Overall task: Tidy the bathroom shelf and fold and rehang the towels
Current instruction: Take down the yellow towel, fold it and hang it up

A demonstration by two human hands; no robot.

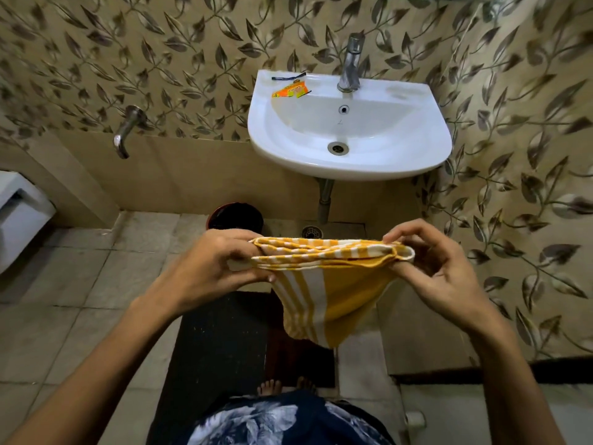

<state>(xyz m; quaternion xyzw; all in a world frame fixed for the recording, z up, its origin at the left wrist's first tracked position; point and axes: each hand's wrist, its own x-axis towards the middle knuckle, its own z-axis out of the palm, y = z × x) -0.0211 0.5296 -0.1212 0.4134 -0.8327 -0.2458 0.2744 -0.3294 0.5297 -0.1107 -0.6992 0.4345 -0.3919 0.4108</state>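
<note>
yellow towel (pixel 333 284) with white stripes, white sink (pixel 349 162), leaf-patterned beige wall (pixel 144 53)

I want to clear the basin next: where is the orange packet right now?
In the head view, the orange packet lies on the back left ledge of the white sink, left of the tap and just below a thin dark strip.

White sink (pixel 426 123), orange wrapper (pixel 290 91) on rim; dark mat (pixel 218 348) below.
</note>
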